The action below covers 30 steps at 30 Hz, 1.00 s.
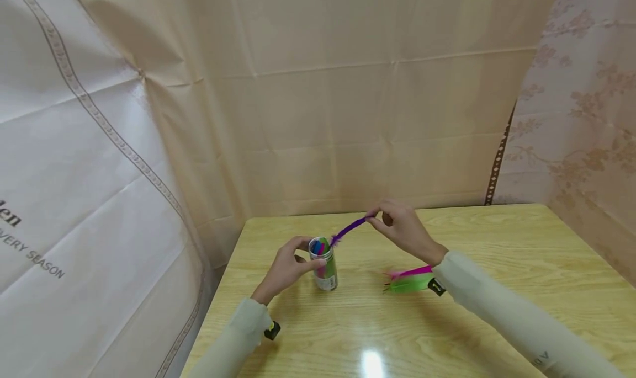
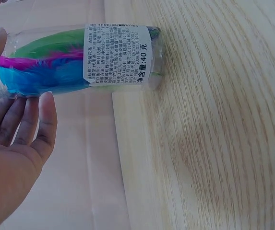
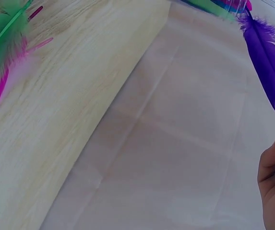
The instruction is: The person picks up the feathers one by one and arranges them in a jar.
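Note:
A clear plastic jar [image 1: 326, 278] with a white printed label stands upright on the table. Inside it are green, pink and blue feathers [image 2: 46, 72]. My left hand [image 1: 290, 265] grips the jar near its mouth, the thumb on one side and the fingers on the other. My right hand [image 1: 404, 229] pinches one end of a purple feather [image 3: 267, 62]. That feather slants down to the left, its fluffy end at the jar's rim; whether the end is inside the mouth I cannot tell.
A green feather [image 1: 409, 283] and a pink feather [image 1: 414, 271] lie on the wooden table [image 1: 367, 323] below my right forearm. Behind the table's far edge hangs a beige cloth [image 1: 318, 118]. Patterned cloth [image 1: 591, 118] hangs at the right.

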Available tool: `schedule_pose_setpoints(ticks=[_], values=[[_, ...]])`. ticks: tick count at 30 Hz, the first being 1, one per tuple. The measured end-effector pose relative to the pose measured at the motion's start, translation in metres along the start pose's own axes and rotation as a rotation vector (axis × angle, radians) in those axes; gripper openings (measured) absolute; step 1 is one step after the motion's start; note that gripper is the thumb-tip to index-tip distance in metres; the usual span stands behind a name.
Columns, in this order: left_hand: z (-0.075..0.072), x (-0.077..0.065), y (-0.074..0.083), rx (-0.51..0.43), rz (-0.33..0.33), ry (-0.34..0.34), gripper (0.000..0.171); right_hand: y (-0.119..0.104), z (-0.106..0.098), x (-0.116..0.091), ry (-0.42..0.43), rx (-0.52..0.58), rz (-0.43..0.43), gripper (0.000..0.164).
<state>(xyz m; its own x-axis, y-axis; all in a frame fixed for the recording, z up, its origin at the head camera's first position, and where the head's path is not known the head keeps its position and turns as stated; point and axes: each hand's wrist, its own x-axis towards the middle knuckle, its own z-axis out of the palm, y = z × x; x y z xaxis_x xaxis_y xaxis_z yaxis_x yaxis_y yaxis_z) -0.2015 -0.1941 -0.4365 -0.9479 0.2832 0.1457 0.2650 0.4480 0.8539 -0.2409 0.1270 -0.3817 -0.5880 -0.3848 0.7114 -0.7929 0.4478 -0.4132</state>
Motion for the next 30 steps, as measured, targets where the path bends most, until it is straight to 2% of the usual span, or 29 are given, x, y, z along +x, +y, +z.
schedule_pose_setpoints(ticks=[6, 13, 20, 30], values=[[0.000, -0.001, 0.001, -0.005, -0.005, 0.005, 0.056, -0.004, 0.008, 0.004, -0.006, -0.018, -0.093, 0.018], [-0.001, 0.001, 0.001, -0.009, -0.008, 0.005, 0.057, -0.007, 0.017, 0.008, -0.021, -0.038, -0.153, 0.020], [-0.001, 0.001, 0.000, -0.015, -0.007, 0.007, 0.056, -0.014, 0.028, 0.011, -0.073, 0.002, -0.212, 0.022], [-0.001, 0.002, -0.001, -0.011, 0.004, 0.001, 0.056, -0.024, 0.048, 0.019, -0.172, -0.011, -0.279, 0.013]])
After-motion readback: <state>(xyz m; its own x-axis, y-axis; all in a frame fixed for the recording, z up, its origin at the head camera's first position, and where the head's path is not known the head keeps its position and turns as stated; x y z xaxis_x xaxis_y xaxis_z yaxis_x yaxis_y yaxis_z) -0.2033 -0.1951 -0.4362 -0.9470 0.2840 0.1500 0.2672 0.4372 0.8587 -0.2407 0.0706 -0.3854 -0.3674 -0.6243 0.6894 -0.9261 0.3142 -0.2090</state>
